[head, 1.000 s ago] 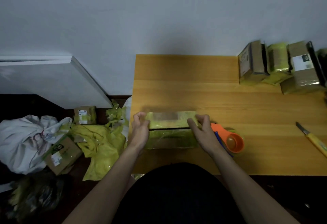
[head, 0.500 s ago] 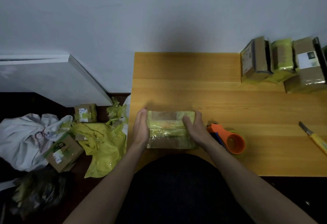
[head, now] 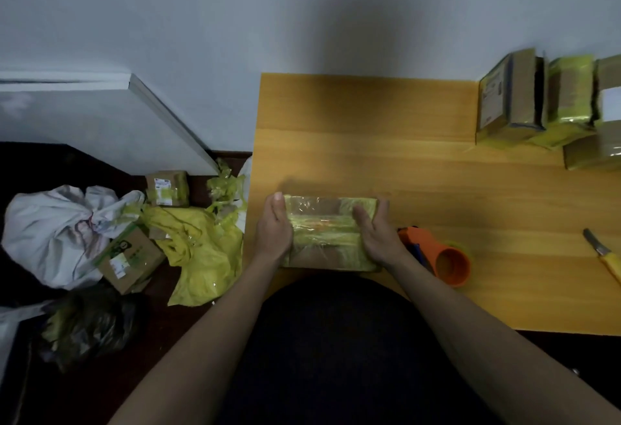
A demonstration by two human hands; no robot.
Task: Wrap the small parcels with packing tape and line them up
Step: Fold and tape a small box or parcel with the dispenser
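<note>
Rightmost wrapped parcel [head: 608, 129] and yellow-handled knife [head: 605, 256] cut off by right edge. Parcel [head: 331, 233] ends hidden under left hand [head: 274, 231] and right hand [head: 378, 236]. Tape dispenser [head: 443, 261] partly hidden behind right wrist. Box labels unreadable.

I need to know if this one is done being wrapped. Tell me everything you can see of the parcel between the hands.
The parcel is a small brown cardboard box, largely covered in yellow-green tape with glossy clear film over its top. Bare cardboard shows at its near side. It lies flat near the front left edge of the wooden table. The left hand presses against its left end with straight fingers; the right hand lies on its right part.
</note>
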